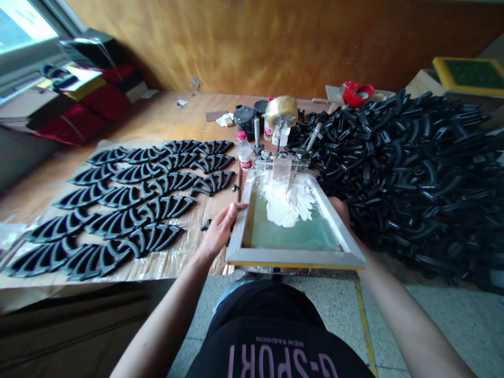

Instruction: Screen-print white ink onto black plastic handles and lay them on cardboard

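Note:
A metal-framed printing screen (293,257) with a green mesh and a smear of white ink (287,205) is hinged to a clamp at its far end. My left hand (220,228) grips the frame's left rail, fingers curled over the edge. My right hand (342,210) is at the right rail, mostly hidden behind the frame. Rows of black curved plastic pieces (129,205) lie flat on plastic sheeting to the left.
A large heap of black curved pieces (413,173) fills the right side. A small bottle (244,151), a tape roll (280,110) and black pots stand behind the screen. Stacked red and black sheets (86,94) lie far left. A red tape dispenser (356,93) sits at the back.

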`<act>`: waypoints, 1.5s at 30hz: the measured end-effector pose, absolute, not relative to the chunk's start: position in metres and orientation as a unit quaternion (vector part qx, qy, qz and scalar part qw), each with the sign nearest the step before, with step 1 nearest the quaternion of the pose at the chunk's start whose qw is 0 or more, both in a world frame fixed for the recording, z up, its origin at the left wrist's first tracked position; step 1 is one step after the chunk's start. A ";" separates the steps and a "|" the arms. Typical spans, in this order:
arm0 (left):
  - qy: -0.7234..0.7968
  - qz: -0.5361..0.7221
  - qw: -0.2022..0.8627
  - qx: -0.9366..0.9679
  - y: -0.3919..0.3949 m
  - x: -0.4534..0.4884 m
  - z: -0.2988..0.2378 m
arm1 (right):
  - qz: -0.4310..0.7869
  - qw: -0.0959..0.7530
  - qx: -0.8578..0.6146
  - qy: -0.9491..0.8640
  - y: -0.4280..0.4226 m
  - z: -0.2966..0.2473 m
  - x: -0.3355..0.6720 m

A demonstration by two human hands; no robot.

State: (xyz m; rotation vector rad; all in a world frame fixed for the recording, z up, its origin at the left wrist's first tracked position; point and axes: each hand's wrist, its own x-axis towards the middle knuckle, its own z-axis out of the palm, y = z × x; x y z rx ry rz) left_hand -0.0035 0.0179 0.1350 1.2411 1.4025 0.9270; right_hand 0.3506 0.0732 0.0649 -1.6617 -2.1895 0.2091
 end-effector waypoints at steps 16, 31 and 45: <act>0.654 0.303 0.500 0.480 0.004 -0.001 0.013 | 0.066 0.055 -0.334 -0.939 0.064 0.078 0.267; 0.630 0.331 0.552 0.435 0.003 -0.002 0.025 | 0.095 0.102 -0.326 -0.935 0.051 0.085 0.268; 0.529 0.464 0.586 0.401 0.023 0.002 0.143 | 0.016 0.308 -0.634 -0.709 0.151 0.148 0.326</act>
